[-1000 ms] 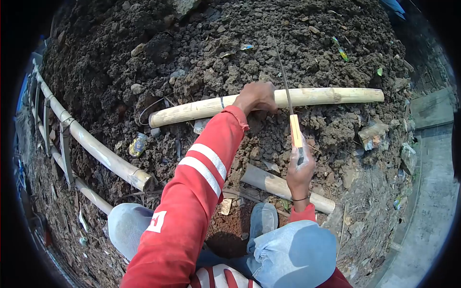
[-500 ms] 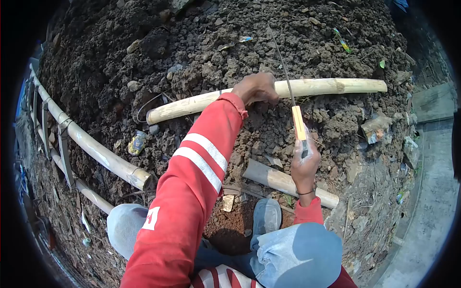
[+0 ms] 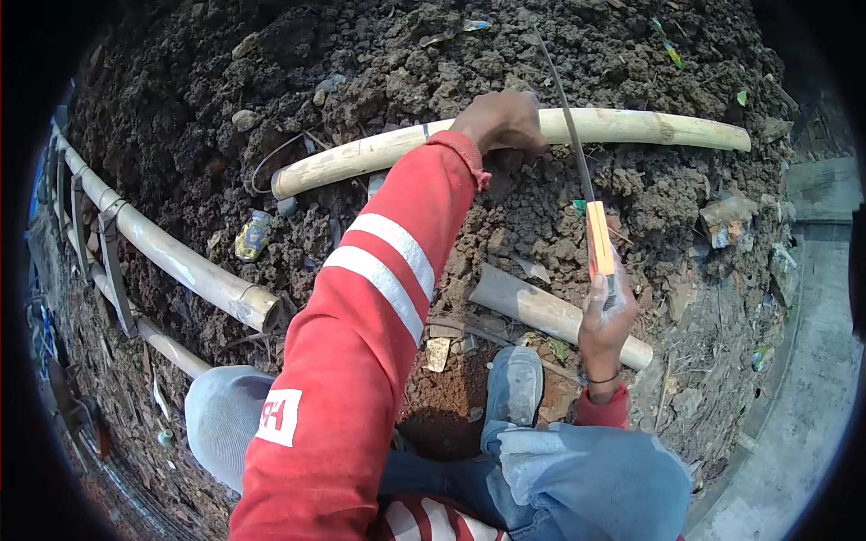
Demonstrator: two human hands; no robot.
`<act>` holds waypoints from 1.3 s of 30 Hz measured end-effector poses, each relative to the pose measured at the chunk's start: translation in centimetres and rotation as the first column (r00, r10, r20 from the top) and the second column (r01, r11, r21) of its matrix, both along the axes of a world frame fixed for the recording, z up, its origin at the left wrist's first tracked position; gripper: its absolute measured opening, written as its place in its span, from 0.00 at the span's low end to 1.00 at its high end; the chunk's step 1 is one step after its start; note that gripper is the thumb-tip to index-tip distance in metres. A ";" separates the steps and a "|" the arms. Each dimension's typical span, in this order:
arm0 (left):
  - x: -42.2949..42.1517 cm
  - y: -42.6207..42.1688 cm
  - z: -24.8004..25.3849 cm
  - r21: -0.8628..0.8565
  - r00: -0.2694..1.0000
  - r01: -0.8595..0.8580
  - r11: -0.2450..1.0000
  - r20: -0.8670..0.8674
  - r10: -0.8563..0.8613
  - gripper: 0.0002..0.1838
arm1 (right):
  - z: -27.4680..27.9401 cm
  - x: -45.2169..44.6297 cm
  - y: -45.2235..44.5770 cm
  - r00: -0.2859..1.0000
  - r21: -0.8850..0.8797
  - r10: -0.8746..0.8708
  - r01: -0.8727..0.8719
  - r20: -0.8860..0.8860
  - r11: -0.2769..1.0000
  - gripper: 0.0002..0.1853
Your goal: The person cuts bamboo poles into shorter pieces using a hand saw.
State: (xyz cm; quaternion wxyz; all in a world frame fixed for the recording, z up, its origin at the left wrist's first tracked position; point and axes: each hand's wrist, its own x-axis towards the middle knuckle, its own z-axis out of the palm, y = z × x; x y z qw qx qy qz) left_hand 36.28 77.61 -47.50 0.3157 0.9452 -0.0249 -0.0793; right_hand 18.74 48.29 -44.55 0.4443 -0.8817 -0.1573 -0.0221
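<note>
A long pale bamboo pole (image 3: pixel 622 126) lies across the clumpy soil in front of me. My left hand (image 3: pixel 502 123) is wrapped around it near its middle. In my right hand (image 3: pixel 606 326) is a hand saw (image 3: pixel 599 236) with an orange-yellow handle, its fingers closed on the grip. The thin blade crosses the pole just right of my left hand, with its tip pointing away over the soil. Under the right wrist lies a short cut piece of bamboo (image 3: pixel 523 304).
At the left, bamboo poles joined by slats form a ladder-like frame (image 3: pixel 180 261). A crumpled yellow wrapper (image 3: pixel 253 236) lies on the soil. My shoe (image 3: pixel 515 386) stands close to the short bamboo piece. A concrete strip (image 3: pixel 812 334) runs along the right side.
The saw and my right hand have shifted right and slightly toward me relative to the pole. My left hand keeps its hold, while the whole view has tilted a little.
</note>
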 end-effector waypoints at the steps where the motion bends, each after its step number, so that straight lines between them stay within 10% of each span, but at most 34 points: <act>1: 0.1 0.1 0.4 0.031 0.998 0.035 0.999 -0.057 -0.033 0.26 | -0.2 -0.3 -0.5 1.000 0.007 0.016 -0.016 0.010 1.000 0.27; 3: -0.2 0.2 0.9 0.059 0.985 0.063 0.996 -0.166 -0.052 0.28 | -0.5 -3.0 -2.2 0.975 0.085 -0.040 0.060 -0.218 0.995 0.28; 15: -0.5 0.5 0.9 0.034 0.994 0.015 0.999 -0.108 -0.011 0.24 | 0.0 6.9 6.5 0.998 0.052 0.041 -0.044 0.052 0.998 0.25; 18: -0.6 0.5 0.6 -0.022 0.999 0.000 1.000 -0.047 -0.002 0.26 | 0.1 1.7 2.3 0.977 0.052 -0.042 0.054 -0.208 0.997 0.25; 20: -0.2 0.5 0.5 -0.006 0.986 0.034 0.999 -0.162 -0.035 0.27 | -2.2 -3.0 -2.2 0.996 0.143 0.022 -0.034 0.083 0.989 0.26; 26: -1.2 -0.8 1.1 0.088 0.994 -0.067 0.994 -0.086 0.074 0.18 | 0.9 -2.9 -0.3 0.992 0.124 0.000 0.016 -0.130 0.992 0.26; 31: -0.6 0.5 1.6 0.078 0.996 -0.047 0.996 -0.066 0.052 0.23 | 0.0 4.8 4.3 0.997 0.085 0.049 -0.054 0.052 0.995 0.25; 39: -0.3 0.9 0.7 -0.096 0.983 0.029 0.995 -0.178 -0.046 0.22 | -5.1 -7.6 -6.3 0.997 0.163 -0.022 0.035 -0.081 0.986 0.34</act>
